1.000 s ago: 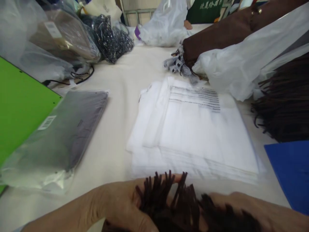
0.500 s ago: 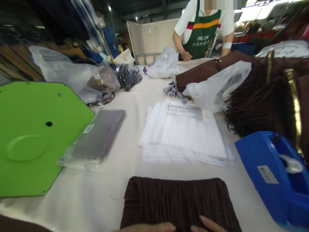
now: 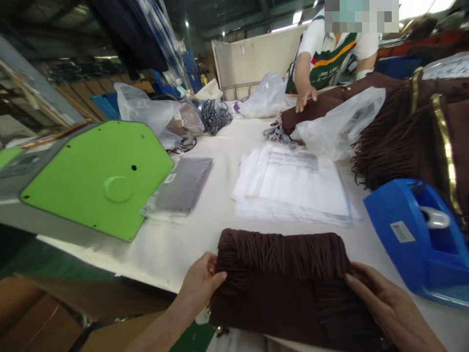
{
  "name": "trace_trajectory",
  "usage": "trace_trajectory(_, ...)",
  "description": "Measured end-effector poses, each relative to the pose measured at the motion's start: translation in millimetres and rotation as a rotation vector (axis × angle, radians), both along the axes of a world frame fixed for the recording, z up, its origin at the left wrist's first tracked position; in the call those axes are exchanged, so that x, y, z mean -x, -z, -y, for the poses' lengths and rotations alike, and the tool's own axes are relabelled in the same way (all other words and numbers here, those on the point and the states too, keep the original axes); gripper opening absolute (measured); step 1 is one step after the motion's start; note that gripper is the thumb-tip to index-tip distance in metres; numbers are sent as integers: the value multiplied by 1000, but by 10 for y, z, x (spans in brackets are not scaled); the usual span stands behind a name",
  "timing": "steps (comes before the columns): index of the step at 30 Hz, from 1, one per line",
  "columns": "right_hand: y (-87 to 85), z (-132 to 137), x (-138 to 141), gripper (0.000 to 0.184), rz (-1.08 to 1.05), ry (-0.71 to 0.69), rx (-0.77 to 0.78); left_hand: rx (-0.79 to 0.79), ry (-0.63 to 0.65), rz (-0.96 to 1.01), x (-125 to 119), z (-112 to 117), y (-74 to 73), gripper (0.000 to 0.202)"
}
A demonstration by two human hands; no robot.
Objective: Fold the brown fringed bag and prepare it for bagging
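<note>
A folded dark brown fringed garment (image 3: 278, 298) lies at the front edge of the table, its strands hanging over the far fold. My left hand (image 3: 201, 278) grips its left side, thumb on top and fingers curled beneath. On the right side, my right hand (image 3: 381, 298) holds the edge with the thumb above; its other fingers are partly hidden. Just beyond the garment is a stack of clear plastic bags (image 3: 293, 190) with printed lines. Left of the stack lies a flat grey item in a clear bag (image 3: 183, 188) with a small white label.
A green-sided machine (image 3: 98, 171) stands at the left. At the right are a blue tape dispenser (image 3: 392, 234) and a pile of brown fringed garments (image 3: 395, 142). Across the table a co-worker (image 3: 330, 58) reaches toward brown cloth. Cardboard boxes (image 3: 73, 313) sit below, lower left.
My hands have moved apart from the garment's middle to its two sides and now grip it. More of the garment shows. The view has shifted, and the co-worker leans forward with one hand lower.
</note>
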State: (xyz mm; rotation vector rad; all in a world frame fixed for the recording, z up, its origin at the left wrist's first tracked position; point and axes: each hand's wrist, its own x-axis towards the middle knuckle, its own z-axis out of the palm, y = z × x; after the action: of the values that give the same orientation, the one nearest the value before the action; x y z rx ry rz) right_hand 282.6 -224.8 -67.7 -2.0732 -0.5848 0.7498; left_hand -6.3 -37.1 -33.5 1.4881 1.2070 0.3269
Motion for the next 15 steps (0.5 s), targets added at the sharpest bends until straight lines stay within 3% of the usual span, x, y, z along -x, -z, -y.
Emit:
trace_trajectory(4, -58, -46, 13, 49, -20, 52, -21, 31, -38, 68, -154, -105, 34, 26)
trace_trajectory(11, -161, -272, -23, 48, 115, 174, 1, -199, -17, -29, -556, -626, 40, 21)
trace_trajectory(15, -125, -253, -40, 50, 226, 123, -38, -305, 40, -118, -549, -705, -77, 27)
